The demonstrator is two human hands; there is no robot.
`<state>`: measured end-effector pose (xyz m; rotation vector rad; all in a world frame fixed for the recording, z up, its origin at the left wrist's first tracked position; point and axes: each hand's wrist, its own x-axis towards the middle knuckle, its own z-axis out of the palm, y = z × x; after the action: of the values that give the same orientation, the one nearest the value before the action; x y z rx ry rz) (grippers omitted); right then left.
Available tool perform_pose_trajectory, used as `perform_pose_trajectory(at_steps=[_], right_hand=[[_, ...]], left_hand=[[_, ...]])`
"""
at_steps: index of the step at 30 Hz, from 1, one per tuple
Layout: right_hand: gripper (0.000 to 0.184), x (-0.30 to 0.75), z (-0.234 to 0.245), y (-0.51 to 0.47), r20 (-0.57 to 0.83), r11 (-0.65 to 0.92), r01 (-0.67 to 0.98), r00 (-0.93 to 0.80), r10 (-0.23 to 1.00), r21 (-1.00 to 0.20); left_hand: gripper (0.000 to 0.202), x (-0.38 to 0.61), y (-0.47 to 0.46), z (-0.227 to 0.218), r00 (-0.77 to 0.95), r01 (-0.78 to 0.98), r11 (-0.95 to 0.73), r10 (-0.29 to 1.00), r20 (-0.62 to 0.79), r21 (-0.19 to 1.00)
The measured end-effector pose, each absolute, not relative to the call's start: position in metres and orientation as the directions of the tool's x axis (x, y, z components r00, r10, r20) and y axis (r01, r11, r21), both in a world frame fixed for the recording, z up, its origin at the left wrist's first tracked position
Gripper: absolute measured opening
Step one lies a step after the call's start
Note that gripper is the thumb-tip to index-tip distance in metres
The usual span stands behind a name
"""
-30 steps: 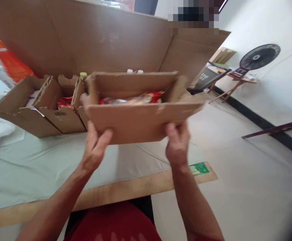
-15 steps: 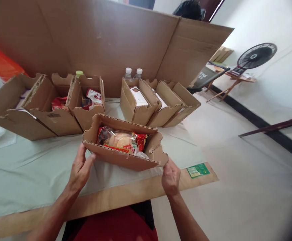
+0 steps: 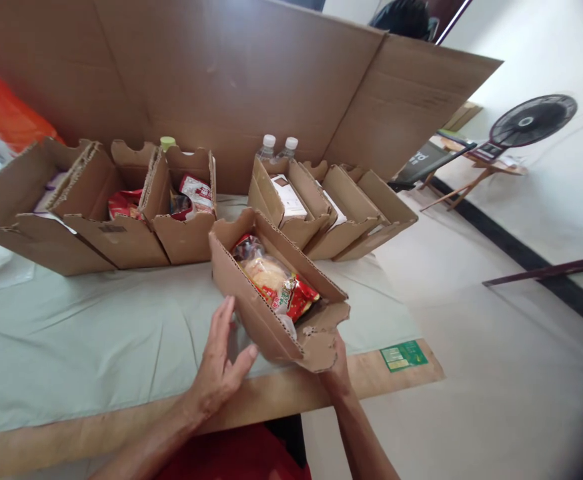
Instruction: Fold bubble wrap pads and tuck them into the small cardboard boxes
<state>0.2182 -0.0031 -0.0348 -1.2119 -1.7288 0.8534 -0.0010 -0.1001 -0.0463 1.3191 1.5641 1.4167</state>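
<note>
In the middle of the head view, a narrow open-topped cardboard box (image 3: 256, 313) sits at a slant over the cloth, its near end toward me. Inside lies a clear and red snack packet (image 3: 271, 277) with pale round pieces showing. My right hand (image 3: 337, 370) grips the box's near right end, most of its fingers hidden behind the cardboard. Beside the long left wall is my left hand (image 3: 224, 360), fingers spread, its fingertips close to the cardboard; whether they touch it I cannot tell.
Behind stand several similar cardboard boxes (image 3: 136, 243) with packets inside, in left and right groups. Two clear bottles with white caps (image 3: 269, 142) rise before a tall cardboard panel (image 3: 231, 87). A green label (image 3: 403, 356) marks the table's wooden edge; a fan (image 3: 529, 121) stands right.
The box has turned from nearly crosswise to slanting, its right end swinging toward me. My left hand has let go of its left end and moved right along the side.
</note>
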Motion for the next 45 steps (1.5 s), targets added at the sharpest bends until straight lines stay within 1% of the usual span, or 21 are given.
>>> perform_pose_trajectory(at_steps=[2, 4, 5, 7, 11, 14, 17, 19, 22, 23, 26, 29, 33, 35, 37, 39, 40, 42, 43, 45], right_hand=[[0.027, 0.216, -0.036, -0.011, 0.196, 0.244, 0.337, -0.17, 0.966, -0.909], [0.023, 0.211, -0.039, -0.012, 0.134, 0.177, 0.287, -0.165, 0.977, -0.941], [0.022, 0.208, -0.041, -0.011, 0.112, 0.158, 0.279, -0.174, 0.978, -0.947], [0.02, 0.204, -0.046, -0.007, 0.099, 0.162, 0.31, -0.209, 0.973, -0.937], [0.017, 0.196, -0.048, 0.003, 0.134, 0.229, 0.403, -0.25, 0.959, -0.886], [0.017, 0.189, -0.04, 0.012, 0.176, 0.278, 0.41, -0.27, 0.947, -0.869], [0.02, 0.178, -0.029, 0.027, 0.199, 0.327, 0.397, -0.33, 0.923, -0.857], [0.022, 0.168, -0.023, 0.043, 0.227, 0.371, 0.426, -0.35, 0.909, -0.825], [0.019, 0.143, -0.017, 0.075, 0.244, 0.374, 0.509, -0.304, 0.921, -0.775], [0.016, 0.134, -0.016, 0.085, 0.242, 0.362, 0.525, -0.284, 0.928, -0.77], [0.016, 0.112, -0.014, 0.105, 0.242, 0.354, 0.513, -0.273, 0.931, -0.782], [0.019, 0.111, -0.017, 0.1, 0.244, 0.368, 0.486, -0.301, 0.922, -0.793], [0.02, 0.123, -0.018, 0.078, 0.242, 0.388, 0.459, -0.345, 0.907, -0.799], [0.021, 0.117, -0.007, 0.072, 0.28, 0.445, 0.43, -0.394, 0.875, -0.786], [0.024, 0.096, 0.014, 0.07, 0.361, 0.554, 0.388, -0.466, 0.808, -0.737], [0.031, 0.064, 0.042, 0.072, 0.409, 0.662, 0.377, -0.561, 0.72, -0.648], [0.038, 0.046, 0.057, 0.074, 0.39, 0.696, 0.403, -0.612, 0.688, -0.594], [0.049, 0.011, 0.084, 0.078, 0.273, 0.717, 0.521, -0.686, 0.674, -0.462], [0.048, -0.004, 0.095, 0.08, 0.204, 0.709, 0.592, -0.694, 0.69, -0.384], [0.036, -0.025, 0.109, 0.084, 0.113, 0.67, 0.701, -0.665, 0.738, -0.246]], left_hand=[[0.091, 0.001, -0.098, -0.048, -0.21, 0.3, -0.152, 0.953, 0.22, 0.942], [0.104, 0.0, -0.097, -0.049, -0.195, 0.349, -0.167, 0.95, 0.245, 0.922], [0.108, -0.002, -0.096, -0.05, -0.199, 0.376, -0.161, 0.948, 0.249, 0.913], [0.108, -0.006, -0.093, -0.049, -0.21, 0.428, -0.156, 0.941, 0.266, 0.89], [0.099, -0.014, -0.081, -0.046, -0.204, 0.493, -0.197, 0.921, 0.332, 0.848], [0.087, -0.019, -0.078, -0.048, -0.216, 0.509, -0.189, 0.916, 0.337, 0.84], [0.067, -0.028, -0.076, -0.047, -0.253, 0.548, -0.152, 0.907, 0.337, 0.823], [0.054, -0.039, -0.066, -0.042, -0.274, 0.574, -0.125, 0.902, 0.333, 0.81], [0.042, -0.063, -0.031, -0.027, -0.364, 0.595, 0.01, 0.895, 0.259, 0.804], [0.04, -0.071, -0.016, -0.023, -0.422, 0.599, 0.096, 0.882, 0.211, 0.795], [0.042, -0.088, 0.02, -0.017, -0.506, 0.573, 0.209, 0.851, 0.142, 0.793], [0.046, -0.09, 0.022, -0.022, -0.519, 0.547, 0.235, 0.848, 0.105, 0.804], [0.04, -0.082, -0.015, -0.031, -0.487, 0.517, 0.22, 0.871, 0.073, 0.828], [0.038, -0.078, -0.037, -0.031, -0.463, 0.504, 0.199, 0.884, 0.068, 0.84], [0.036, -0.077, -0.057, -0.03, -0.443, 0.471, 0.177, 0.895, 0.058, 0.864], [0.036, -0.078, -0.074, -0.031, -0.436, 0.42, 0.17, 0.899, 0.034, 0.892], [0.036, -0.079, -0.083, -0.032, -0.443, 0.392, 0.176, 0.896, 0.018, 0.903], [0.037, -0.082, -0.098, -0.036, -0.476, 0.344, 0.207, 0.879, -0.02, 0.916], [0.038, -0.084, -0.105, -0.038, -0.495, 0.322, 0.227, 0.868, -0.041, 0.919], [0.041, -0.088, -0.117, -0.041, -0.526, 0.275, 0.266, 0.846, -0.087, 0.924]])
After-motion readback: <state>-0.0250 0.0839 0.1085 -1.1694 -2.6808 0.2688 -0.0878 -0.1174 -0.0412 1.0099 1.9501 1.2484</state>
